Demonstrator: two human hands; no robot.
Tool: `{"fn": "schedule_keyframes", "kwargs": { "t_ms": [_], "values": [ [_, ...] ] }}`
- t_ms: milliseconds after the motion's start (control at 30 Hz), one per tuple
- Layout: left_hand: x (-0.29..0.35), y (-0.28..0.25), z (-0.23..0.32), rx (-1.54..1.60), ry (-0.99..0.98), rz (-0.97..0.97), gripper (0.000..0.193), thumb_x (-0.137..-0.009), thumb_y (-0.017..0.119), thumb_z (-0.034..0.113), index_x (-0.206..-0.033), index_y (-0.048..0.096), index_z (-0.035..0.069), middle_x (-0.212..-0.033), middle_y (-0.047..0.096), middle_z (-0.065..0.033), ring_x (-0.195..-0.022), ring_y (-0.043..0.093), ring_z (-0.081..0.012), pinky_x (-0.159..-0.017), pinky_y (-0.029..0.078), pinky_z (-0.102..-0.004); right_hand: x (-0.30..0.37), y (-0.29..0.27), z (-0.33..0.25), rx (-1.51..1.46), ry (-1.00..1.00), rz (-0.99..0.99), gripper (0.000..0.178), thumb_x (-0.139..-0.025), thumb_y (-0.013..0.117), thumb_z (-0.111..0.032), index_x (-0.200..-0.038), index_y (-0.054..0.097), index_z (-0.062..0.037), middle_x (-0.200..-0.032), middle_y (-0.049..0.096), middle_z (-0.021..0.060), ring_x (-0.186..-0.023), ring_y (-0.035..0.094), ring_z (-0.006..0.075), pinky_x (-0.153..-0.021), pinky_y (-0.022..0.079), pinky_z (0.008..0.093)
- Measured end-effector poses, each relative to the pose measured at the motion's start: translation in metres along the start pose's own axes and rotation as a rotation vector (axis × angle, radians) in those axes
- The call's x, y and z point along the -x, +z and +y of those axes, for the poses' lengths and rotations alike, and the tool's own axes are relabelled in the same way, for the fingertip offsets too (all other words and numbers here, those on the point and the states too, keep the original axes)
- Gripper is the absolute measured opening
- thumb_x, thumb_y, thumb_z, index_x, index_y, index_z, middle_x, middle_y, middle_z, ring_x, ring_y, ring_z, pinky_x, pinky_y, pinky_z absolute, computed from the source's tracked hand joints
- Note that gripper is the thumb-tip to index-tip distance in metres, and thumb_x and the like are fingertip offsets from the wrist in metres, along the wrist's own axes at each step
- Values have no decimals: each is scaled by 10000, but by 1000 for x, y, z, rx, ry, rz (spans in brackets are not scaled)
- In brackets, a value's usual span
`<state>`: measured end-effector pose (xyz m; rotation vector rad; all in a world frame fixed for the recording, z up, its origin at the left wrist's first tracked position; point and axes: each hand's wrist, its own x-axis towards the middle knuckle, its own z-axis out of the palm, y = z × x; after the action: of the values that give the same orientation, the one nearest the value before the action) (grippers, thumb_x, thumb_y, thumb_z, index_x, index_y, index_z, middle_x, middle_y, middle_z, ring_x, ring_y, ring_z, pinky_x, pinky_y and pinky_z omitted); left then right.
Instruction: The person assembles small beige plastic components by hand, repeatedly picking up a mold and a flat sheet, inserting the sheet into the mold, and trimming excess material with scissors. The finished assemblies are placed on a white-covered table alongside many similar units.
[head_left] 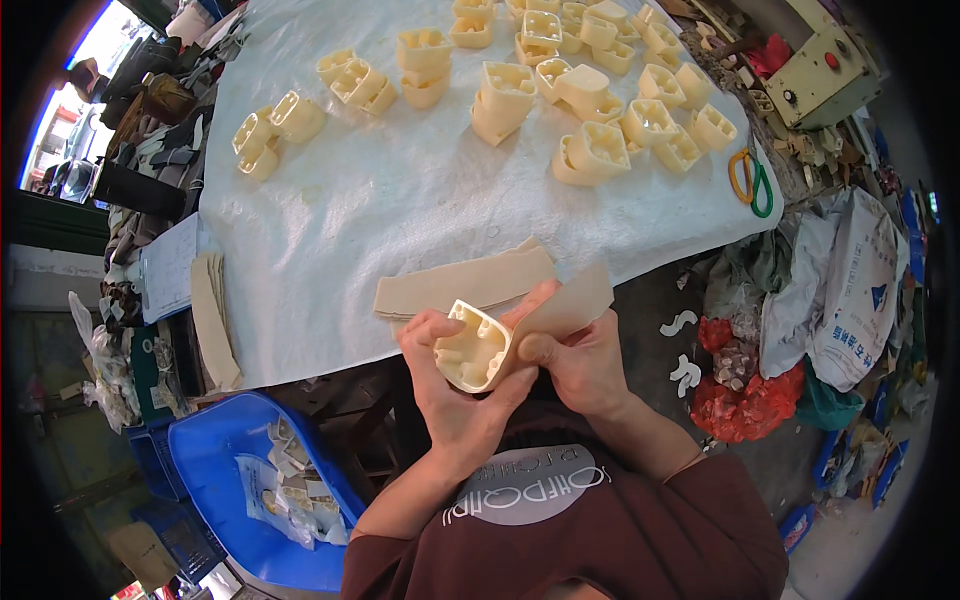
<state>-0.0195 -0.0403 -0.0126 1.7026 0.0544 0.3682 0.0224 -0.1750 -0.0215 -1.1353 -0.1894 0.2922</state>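
Observation:
A cream, hollow plastic casing (470, 362) with its open side up is gripped in my left hand (445, 410), the fingers and thumb wrapped around its walls. My right hand (588, 372) pinches a thin beige strip (566, 304) between thumb and fingers. The strip lies against the casing's right wall, and its free end sticks out to the upper right. What the strip is made of, I cannot tell. Just beyond my hands, a pile of similar beige strips (462, 282) rests on the white table cover (330, 235).
Several cream casings (598, 150) stand in groups across the far table, some stacked. Scissors with orange and green handles (762, 190) lie at its right edge. More strips (212, 320) hang over the left edge. A blue tub (215, 450) sits lower left; a white sack (855, 300) sits right.

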Motion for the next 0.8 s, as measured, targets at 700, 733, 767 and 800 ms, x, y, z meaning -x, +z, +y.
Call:
{"fn": "schedule_keyframes", "kwargs": {
  "t_ms": [700, 733, 767, 800],
  "values": [
    [-7, -28, -5, 164, 64, -387, 548, -567, 793, 134, -1015, 480, 93, -1115, 442, -163, -1039, 449, -259, -882, 368, -356, -1, -4, 4, -91, 55, -4, 222, -791, 696, -148, -807, 498, -50, -787, 580, 78, -754, 531, 133, -677, 442, 272],
    [-6, -23, -1, 71, 87, -331, 576, -563, 797, 146, -1032, 467, 83, -1109, 443, -166, -1041, 451, -271, -888, 368, -365, -1, -1, 6, -86, -9, 20, 218, -792, 694, -142, -810, 497, -51, -787, 580, 79, -747, 527, 134, -676, 441, 275],
    [-6, -20, 2, -8, 68, -283, 606, -556, 801, 149, -1046, 452, 72, -1105, 442, -167, -1040, 454, -276, -888, 373, -369, -2, 0, 7, -80, -72, 44, 215, -793, 693, -136, -813, 497, -51, -787, 581, 81, -741, 524, 135, -674, 440, 278],
    [-4, -18, 4, -86, 50, -235, 637, -548, 805, 153, -1060, 437, 62, -1101, 441, -168, -1039, 458, -282, -888, 377, -374, -2, 2, 7, -59, -111, 51, 201, -805, 680, -128, -827, 499, -42, -794, 572, 65, -736, 527, 115, -663, 446, 259]
  ]
}}
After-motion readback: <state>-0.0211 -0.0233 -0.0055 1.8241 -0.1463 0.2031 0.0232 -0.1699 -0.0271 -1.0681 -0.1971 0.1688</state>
